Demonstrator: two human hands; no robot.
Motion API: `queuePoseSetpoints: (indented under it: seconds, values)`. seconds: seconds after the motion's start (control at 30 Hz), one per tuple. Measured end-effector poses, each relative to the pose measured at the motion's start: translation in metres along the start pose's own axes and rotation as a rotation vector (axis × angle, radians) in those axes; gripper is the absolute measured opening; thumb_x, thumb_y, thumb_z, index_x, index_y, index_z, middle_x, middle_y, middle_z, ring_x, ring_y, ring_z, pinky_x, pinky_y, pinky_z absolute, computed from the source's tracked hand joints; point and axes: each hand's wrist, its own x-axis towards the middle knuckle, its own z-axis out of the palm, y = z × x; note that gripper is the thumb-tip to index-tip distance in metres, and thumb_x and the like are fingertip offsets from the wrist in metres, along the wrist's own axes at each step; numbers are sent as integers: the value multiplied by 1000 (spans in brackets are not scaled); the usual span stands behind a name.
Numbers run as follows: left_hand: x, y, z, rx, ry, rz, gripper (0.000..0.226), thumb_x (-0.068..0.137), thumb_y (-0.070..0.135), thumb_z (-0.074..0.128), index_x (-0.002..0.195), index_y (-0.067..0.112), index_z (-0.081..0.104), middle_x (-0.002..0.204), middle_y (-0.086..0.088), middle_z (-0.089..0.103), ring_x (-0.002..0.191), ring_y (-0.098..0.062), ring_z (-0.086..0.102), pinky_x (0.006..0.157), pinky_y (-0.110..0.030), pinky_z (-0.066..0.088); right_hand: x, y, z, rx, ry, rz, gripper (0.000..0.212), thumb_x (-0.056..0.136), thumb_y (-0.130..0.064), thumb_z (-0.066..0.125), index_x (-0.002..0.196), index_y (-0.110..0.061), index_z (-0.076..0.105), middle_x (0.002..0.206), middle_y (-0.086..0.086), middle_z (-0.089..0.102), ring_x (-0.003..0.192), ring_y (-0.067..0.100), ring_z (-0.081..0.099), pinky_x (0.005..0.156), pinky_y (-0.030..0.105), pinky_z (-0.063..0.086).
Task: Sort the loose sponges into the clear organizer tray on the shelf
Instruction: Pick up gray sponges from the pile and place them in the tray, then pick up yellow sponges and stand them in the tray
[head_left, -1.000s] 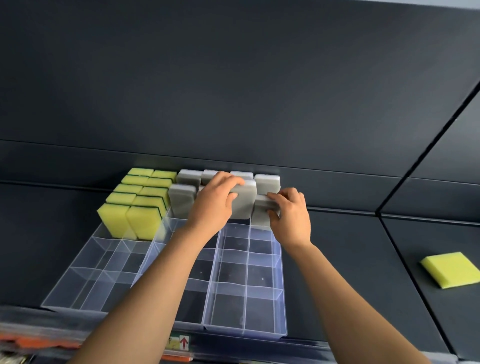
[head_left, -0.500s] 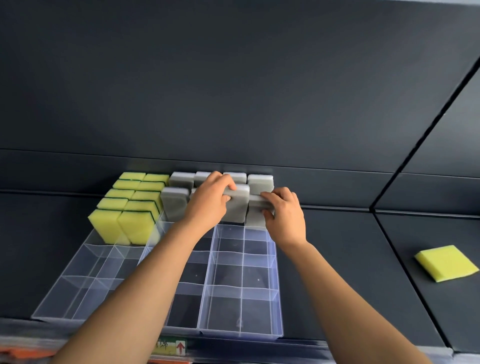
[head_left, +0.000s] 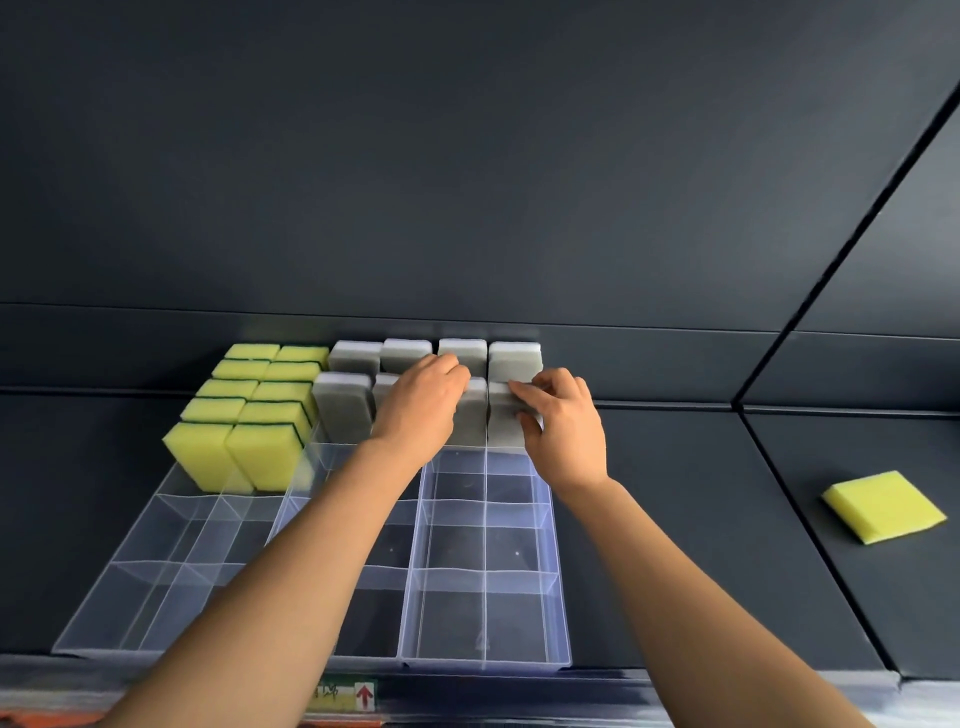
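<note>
Through the head camera, you are at the seating step. Two grey sponges are going upright into the second row of the clear organizer tray (head_left: 483, 666), just in front of the back row of grey sponges (head_left: 514, 361).

Your left hand (head_left: 421, 400) curls its fingers over the top edge of the inner grey sponge (head_left: 474, 421). The thumb is hidden, so a full pinch is likely, but I cannot confirm it. Your right hand (head_left: 563, 426) pinches the outer grey sponge (head_left: 501, 428) near its top, in the rightmost column. Both forearms reach forward over the tray's bare front compartments.

The yellow sponges (head_left: 260, 449) stand in the back left compartments. One loose yellow sponge (head_left: 883, 506) lies flat on the shelf (head_left: 701, 519), well apart to the right.

Next, I judge, press both grey ones down flush and let go, then reach right for the loose one.
</note>
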Motion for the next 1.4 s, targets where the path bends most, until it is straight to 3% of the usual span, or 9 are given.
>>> queuePoseSetpoints:
  seconds: [0.23,0.33,0.53,0.7,1.0,1.27,1.4]
  values:
    - [-6,-2,-2,-141,80,-59,16,84,14,65,99,9,64,103,-6,59,102,-25,51,85,-34,41,-8,-5,-1,-42,-27,29,49,86,-6,57,133,-19,49,132,6,44,117,22,44,73,33,50]
    - [-11,3,-3,-90,122,-59,19,85,20,64,101,11,66,105,-5,61,101,-26,52,83,-36,40,-17,-2,-6,-64,-31,52,55,87,-12,60,138,-16,41,134,5,42,119,22,43,77,34,51]
    - [-21,40,-3,-43,183,48,27,80,13,68,106,9,65,115,-7,61,106,-30,53,85,-41,43,-44,25,-30,-181,-71,100,53,88,-23,59,137,-15,41,132,4,47,116,25,43,90,34,42]
    - [-23,93,9,-75,164,166,35,70,0,73,105,2,65,114,-15,62,110,-34,56,92,-43,47,-79,66,-68,-309,-65,172,50,87,-29,58,133,-17,44,128,1,49,115,24,43,93,33,33]
    - [-28,231,38,-16,86,237,30,74,10,72,104,9,65,107,-6,63,106,-26,55,87,-37,46,-157,162,-159,-426,-105,313,50,86,-32,58,132,-20,43,130,2,47,119,26,39,96,36,34]
    - [-20,346,68,-60,56,310,39,83,8,60,121,15,57,121,-1,56,117,-20,46,93,-32,41,-216,242,-224,-415,-103,419,49,87,-31,57,134,-23,43,138,3,42,127,25,34,102,36,32]
    - [-3,390,82,-32,-15,343,35,83,10,58,117,16,57,122,-3,53,115,-22,44,90,-33,41,-233,276,-245,-405,-90,467,51,89,-32,57,136,-23,41,138,2,42,128,24,34,103,37,31]
